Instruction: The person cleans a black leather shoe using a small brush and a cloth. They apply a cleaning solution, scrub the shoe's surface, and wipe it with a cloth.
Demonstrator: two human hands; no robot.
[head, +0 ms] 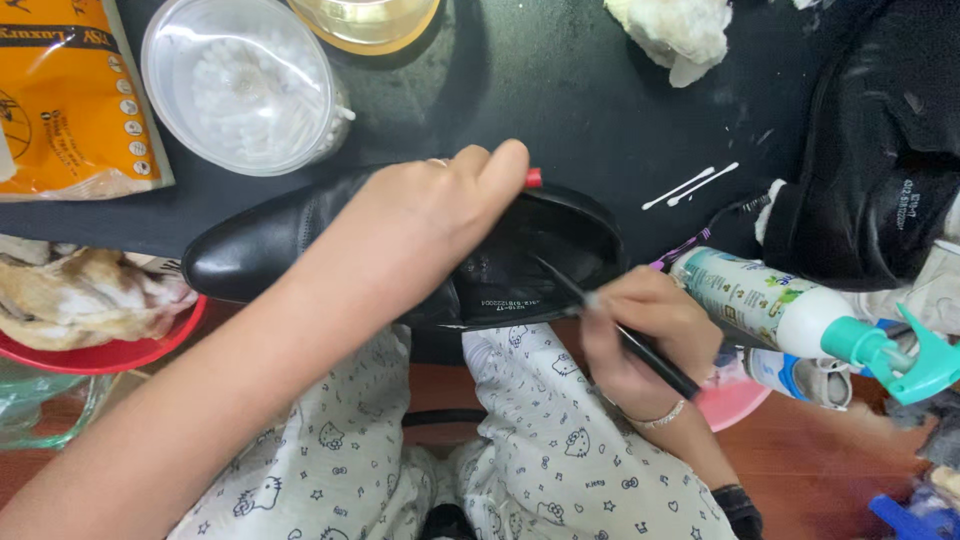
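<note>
The shoe (300, 235) is smooth black leather with a soft shine. The desk (560, 90) looks matt black. The spray bottle (790, 310) and tub (240, 85) are glossy plastic.

One black leather shoe (400, 255) lies on the counter (560, 90). Two hands are at it: one left hand (430, 215) and one right hand (640, 325), with one thin black tool (620, 335). There are two loose cotton swabs (690, 185), one round tub of cotton swabs (240, 85), one spray bottle (800, 315), one orange packet (70, 95) and one red bowl (110, 352).
</note>
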